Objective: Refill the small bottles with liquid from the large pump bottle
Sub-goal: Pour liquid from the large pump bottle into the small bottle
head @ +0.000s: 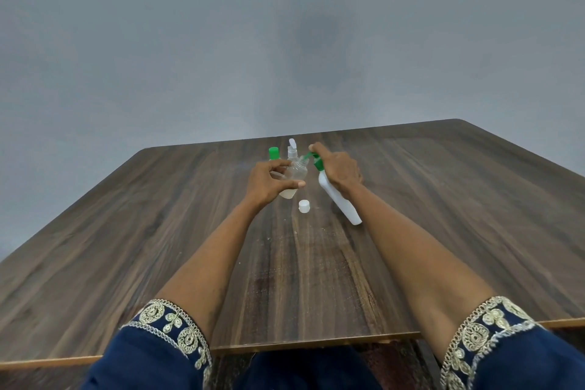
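Grey wall is rising behind the wooden table (411,199) where I am working. My left hand (269,182) is gripping a clear small bottle (294,179), tilting its open mouth rightward to meet the green nozzle. My right hand (337,168) is wrapping the neck of the white pump bottle (340,203), leaning it so liquid can drop in, forefinger pressing the pump. Nearer me, the loose white cap (304,206) is lying off. Two more bottles, green-capped (274,153) and white-topped (292,149), are waiting just beyond.
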`<state>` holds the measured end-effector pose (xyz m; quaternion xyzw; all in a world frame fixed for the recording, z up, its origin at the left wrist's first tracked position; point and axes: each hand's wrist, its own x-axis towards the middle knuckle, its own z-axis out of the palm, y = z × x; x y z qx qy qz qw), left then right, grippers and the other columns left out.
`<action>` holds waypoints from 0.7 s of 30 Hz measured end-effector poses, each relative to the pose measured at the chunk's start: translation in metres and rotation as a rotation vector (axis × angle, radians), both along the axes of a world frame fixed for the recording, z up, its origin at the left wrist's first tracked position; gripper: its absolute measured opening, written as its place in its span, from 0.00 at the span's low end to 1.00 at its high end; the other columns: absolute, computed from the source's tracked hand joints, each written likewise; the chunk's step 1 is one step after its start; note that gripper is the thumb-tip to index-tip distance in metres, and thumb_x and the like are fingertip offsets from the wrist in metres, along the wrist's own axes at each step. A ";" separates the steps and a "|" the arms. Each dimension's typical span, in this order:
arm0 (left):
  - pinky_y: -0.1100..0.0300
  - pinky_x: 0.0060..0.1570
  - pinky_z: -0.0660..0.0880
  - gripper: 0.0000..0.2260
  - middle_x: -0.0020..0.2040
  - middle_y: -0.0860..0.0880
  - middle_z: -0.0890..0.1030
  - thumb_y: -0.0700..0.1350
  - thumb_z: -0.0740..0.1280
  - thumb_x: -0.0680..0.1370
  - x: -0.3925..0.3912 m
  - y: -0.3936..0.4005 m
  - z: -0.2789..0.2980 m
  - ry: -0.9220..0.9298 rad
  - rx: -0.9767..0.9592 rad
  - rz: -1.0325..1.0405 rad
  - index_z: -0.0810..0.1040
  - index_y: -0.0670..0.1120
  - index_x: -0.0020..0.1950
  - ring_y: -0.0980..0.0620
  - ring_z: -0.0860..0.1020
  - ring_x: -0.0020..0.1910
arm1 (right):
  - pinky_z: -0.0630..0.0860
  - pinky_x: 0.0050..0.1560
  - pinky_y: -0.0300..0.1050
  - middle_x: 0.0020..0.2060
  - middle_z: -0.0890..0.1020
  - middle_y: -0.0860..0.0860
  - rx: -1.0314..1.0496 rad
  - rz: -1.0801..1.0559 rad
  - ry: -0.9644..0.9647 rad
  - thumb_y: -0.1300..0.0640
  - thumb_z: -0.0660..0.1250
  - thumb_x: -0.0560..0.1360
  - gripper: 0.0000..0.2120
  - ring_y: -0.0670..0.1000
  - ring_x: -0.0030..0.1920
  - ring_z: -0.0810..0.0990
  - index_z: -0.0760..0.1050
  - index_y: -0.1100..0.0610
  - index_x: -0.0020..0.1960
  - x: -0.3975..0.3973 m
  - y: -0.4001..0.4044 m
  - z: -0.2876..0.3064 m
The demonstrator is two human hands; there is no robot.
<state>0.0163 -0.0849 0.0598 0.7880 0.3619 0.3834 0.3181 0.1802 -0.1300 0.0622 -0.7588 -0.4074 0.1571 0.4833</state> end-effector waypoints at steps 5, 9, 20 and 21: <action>0.60 0.47 0.73 0.27 0.55 0.44 0.80 0.47 0.78 0.64 -0.001 -0.001 -0.001 -0.009 -0.004 0.000 0.78 0.43 0.61 0.52 0.77 0.48 | 0.67 0.45 0.47 0.44 0.82 0.56 -0.008 0.027 0.020 0.31 0.59 0.72 0.32 0.51 0.40 0.73 0.83 0.60 0.48 0.000 -0.002 0.001; 0.61 0.47 0.73 0.26 0.53 0.45 0.80 0.47 0.78 0.65 -0.002 -0.001 -0.001 -0.026 -0.006 0.007 0.78 0.43 0.61 0.52 0.77 0.48 | 0.67 0.46 0.48 0.40 0.81 0.52 -0.030 0.023 0.019 0.28 0.59 0.70 0.32 0.52 0.43 0.75 0.84 0.56 0.45 -0.001 -0.002 0.002; 0.59 0.50 0.74 0.27 0.53 0.46 0.80 0.48 0.78 0.64 0.002 0.000 -0.006 -0.033 -0.015 0.012 0.78 0.43 0.61 0.52 0.77 0.49 | 0.66 0.49 0.48 0.41 0.79 0.52 -0.024 0.043 0.007 0.31 0.58 0.73 0.29 0.53 0.45 0.74 0.82 0.55 0.44 0.002 -0.001 0.004; 0.59 0.49 0.74 0.27 0.53 0.46 0.80 0.48 0.78 0.64 0.002 0.000 -0.006 -0.032 -0.019 0.015 0.78 0.43 0.61 0.52 0.77 0.49 | 0.67 0.49 0.48 0.41 0.79 0.52 -0.020 0.044 0.007 0.31 0.58 0.73 0.29 0.53 0.45 0.74 0.82 0.55 0.43 0.002 -0.001 0.003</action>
